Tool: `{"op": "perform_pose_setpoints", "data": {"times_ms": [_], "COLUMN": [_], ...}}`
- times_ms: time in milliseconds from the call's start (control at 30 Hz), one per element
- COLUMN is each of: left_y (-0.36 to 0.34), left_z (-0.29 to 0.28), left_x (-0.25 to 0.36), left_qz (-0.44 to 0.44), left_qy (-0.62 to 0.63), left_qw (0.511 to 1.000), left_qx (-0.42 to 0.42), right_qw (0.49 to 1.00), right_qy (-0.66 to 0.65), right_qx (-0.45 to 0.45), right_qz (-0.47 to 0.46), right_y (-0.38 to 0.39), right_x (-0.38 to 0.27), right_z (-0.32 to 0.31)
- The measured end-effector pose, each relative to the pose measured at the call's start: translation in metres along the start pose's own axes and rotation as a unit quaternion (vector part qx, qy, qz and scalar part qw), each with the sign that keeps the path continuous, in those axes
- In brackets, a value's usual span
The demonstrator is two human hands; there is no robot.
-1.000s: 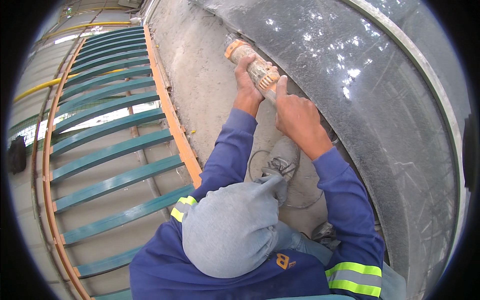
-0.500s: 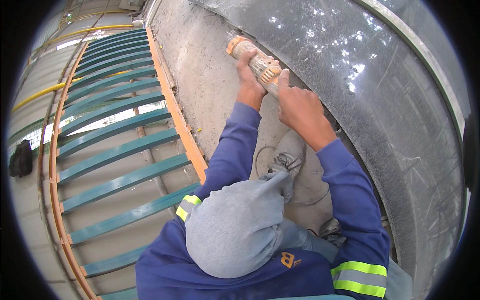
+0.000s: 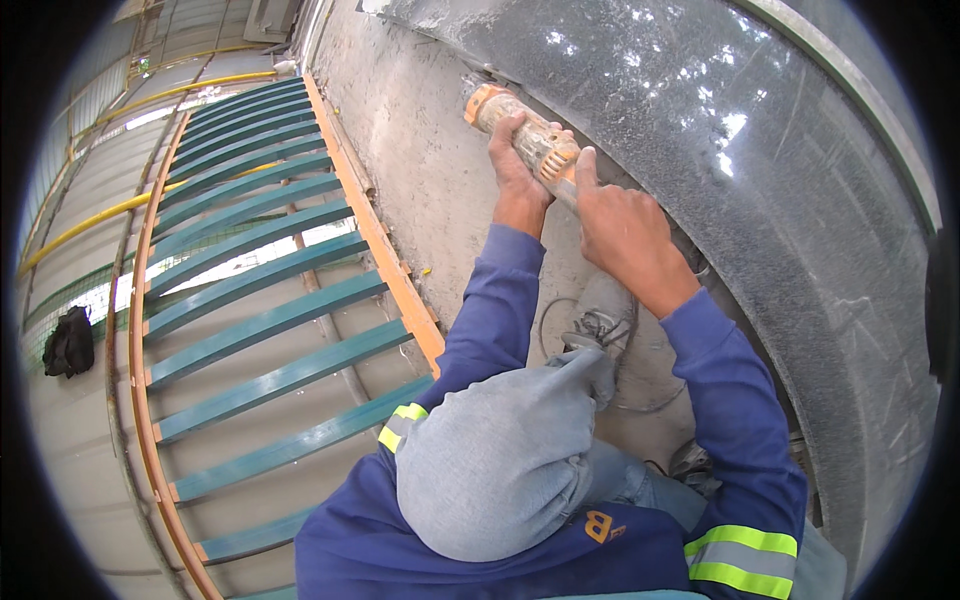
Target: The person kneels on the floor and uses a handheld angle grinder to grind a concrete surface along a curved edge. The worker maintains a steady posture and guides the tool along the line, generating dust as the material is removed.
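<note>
A dust-coated orange and grey angle grinder (image 3: 532,137) is held in both of my hands along the edge of a large dark stone slab (image 3: 720,200). My left hand (image 3: 518,165) is wrapped round the middle of its body from below. My right hand (image 3: 630,230) closes on its rear end, the thumb lying along the top. The tool's front end points to the far left, near the slab's edge. Its disc is blurred and hard to make out there, so I cannot tell whether it touches the stone.
To my left lies a long rack with orange rails (image 3: 375,220) and teal slats (image 3: 280,377). Dusty concrete floor (image 3: 400,130) runs between rack and slab. A cable (image 3: 650,405) loops by my shoe (image 3: 603,305). A black bag (image 3: 69,342) and a yellow pipe (image 3: 100,223) are farther left.
My view has shifted a little, so the rack, slab and hands appear slightly farther right and lower. Both hands keep the same grip on the angle grinder.
</note>
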State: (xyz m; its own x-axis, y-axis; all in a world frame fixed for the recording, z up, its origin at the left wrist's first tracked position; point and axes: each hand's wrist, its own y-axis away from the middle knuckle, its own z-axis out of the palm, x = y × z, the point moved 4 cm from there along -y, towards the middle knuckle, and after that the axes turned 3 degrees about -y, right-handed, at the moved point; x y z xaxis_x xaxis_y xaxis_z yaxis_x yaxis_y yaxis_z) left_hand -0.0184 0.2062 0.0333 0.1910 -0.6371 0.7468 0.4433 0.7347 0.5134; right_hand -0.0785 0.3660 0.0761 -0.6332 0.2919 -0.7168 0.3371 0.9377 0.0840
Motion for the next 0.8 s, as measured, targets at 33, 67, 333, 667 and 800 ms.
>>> {"op": "perform_pose_setpoints", "data": {"times_ms": [33,67,333,667,800], "left_y": [-0.001,-0.003,-0.034,0.006,0.010], "left_z": [-0.001,-0.001,-0.023,0.006,0.009], "left_x": [-0.001,-0.001,0.002,0.001,0.002], "left_qz": [0.008,0.015,0.017,0.023,0.012], "left_qy": [-0.009,-0.017,-0.031,-0.032,-0.010], "left_qw": [1.000,1.000,0.999,0.999,1.000], "left_qx": [0.002,0.004,-0.009,0.014,0.010], "right_qw": [1.000,1.000,0.998,1.000,1.000], "right_qy": [0.003,-0.011,-0.055,-0.024,-0.019], "right_qx": [0.007,0.006,0.026,-0.005,-0.007], "right_qz": [-0.002,0.000,-0.004,0.006,0.003], "right_y": [-0.002,-0.004,-0.026,0.002,0.006], "right_x": [0.002,0.003,0.006,-0.001,-0.003], "right_z": [0.003,0.006,0.029,-0.003,-0.008]}}
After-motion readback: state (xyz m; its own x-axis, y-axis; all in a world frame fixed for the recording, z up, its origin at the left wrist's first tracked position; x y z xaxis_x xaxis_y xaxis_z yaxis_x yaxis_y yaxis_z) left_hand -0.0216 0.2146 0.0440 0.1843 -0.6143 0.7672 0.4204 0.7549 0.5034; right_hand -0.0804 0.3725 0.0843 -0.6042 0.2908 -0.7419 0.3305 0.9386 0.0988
